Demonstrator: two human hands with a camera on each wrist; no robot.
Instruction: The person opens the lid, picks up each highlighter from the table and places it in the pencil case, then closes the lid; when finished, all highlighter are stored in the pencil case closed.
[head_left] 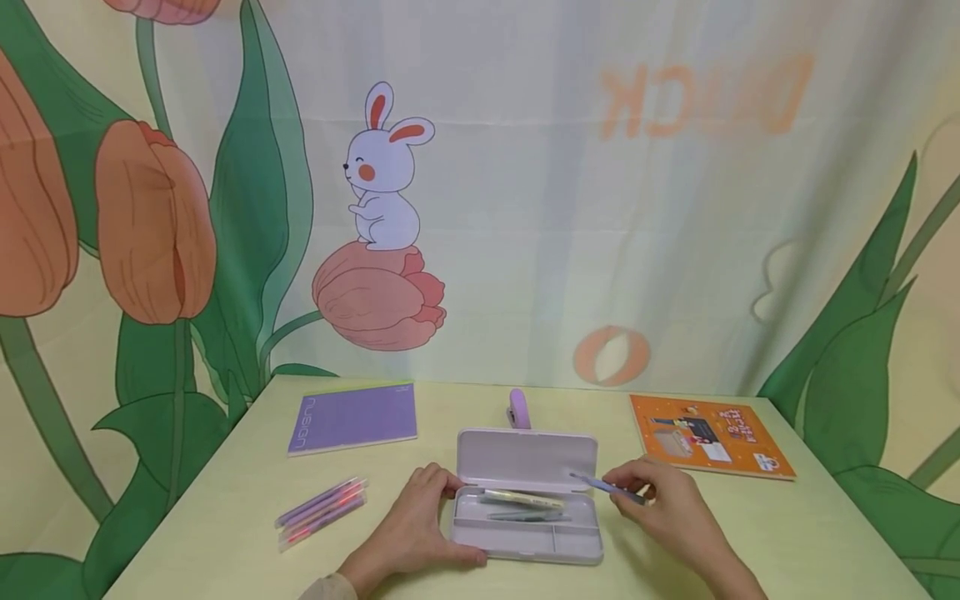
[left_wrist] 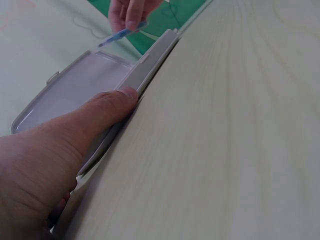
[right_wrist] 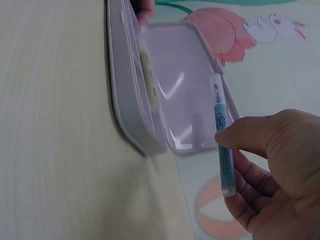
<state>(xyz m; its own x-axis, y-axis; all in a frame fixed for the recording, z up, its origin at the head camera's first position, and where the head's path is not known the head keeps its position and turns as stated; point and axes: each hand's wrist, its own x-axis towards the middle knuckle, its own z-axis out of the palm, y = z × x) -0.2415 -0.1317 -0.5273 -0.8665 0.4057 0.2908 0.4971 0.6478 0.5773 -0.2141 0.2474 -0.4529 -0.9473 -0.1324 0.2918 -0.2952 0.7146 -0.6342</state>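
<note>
Right hand [head_left: 667, 500]: thumb and fingers pinched together on the barrel of a blue highlighter [right_wrist: 226, 150], with no slack in the hold that I can see. Clear cap end projects from the grip toward the person's left; a tip shows through the plastic. The highlighter is raised off the table [head_left: 225, 517], near the right end of the pencil case [head_left: 502, 540]; whether its cap touches the upright lid [head_left: 525, 458] I cannot tell. Left hand [head_left: 420, 517]: spread around the left end of the case, thumb along the front wall, fingers bent at the rear left corner, gripping it. Case lies flat between the two hands, hinged open. Inside its rear compartment, to the left of the right-hand grip, are a pale yellow pen [head_left: 523, 499] and a grey-green pen [head_left: 527, 517]. Left of the left hand: a cluster of purple and pink pens [head_left: 322, 512]. Beyond that hand, a purple notebook [head_left: 352, 421]; behind the lid, a small purple object [head_left: 519, 408], type unclear; beyond the right hand, an orange booklet [head_left: 712, 437].
</note>
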